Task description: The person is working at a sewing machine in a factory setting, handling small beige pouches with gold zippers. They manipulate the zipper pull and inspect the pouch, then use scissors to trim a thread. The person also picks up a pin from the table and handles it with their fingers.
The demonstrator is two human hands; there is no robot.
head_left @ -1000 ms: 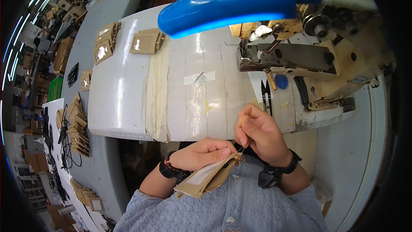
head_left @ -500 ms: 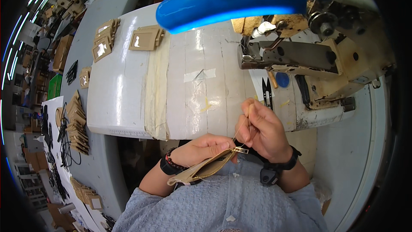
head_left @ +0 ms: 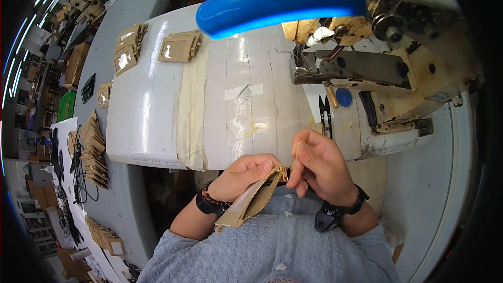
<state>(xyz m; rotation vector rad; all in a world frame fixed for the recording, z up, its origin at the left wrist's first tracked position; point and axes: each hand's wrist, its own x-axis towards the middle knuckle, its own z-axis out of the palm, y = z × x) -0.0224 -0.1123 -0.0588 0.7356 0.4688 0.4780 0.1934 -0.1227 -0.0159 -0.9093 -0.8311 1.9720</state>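
Observation:
My left hand [head_left: 248,176] grips the zipped end of a small beige pouch [head_left: 242,210] over my lap. The pouch has a gold-toothed zipper standing unzipped, its mouth gaping, with a gold zipper pull [head_left: 283,174] at the end by my fingers. Close beside that pull is my right hand [head_left: 326,167], thumb and forefinger pinched together. A thin thread ran from the pouch to this pinch a moment ago; now it hardly shows against the skin. Black thread snips [head_left: 325,117] lie on the table just beyond my right hand.
A sewing machine [head_left: 361,71] stands at the right, below a blue lamp-like part [head_left: 283,2] overhead. Beige card-like pieces [head_left: 178,46] lie stacked at the far left of the white table [head_left: 146,105]. More beige stacks [head_left: 94,157] and black cords sit on the grey side table [head_left: 123,199].
The pouch has tilted more steeply and its zipped end has risen slightly with my left hand. My right hand has moved a little down, and the thread no longer shows clearly.

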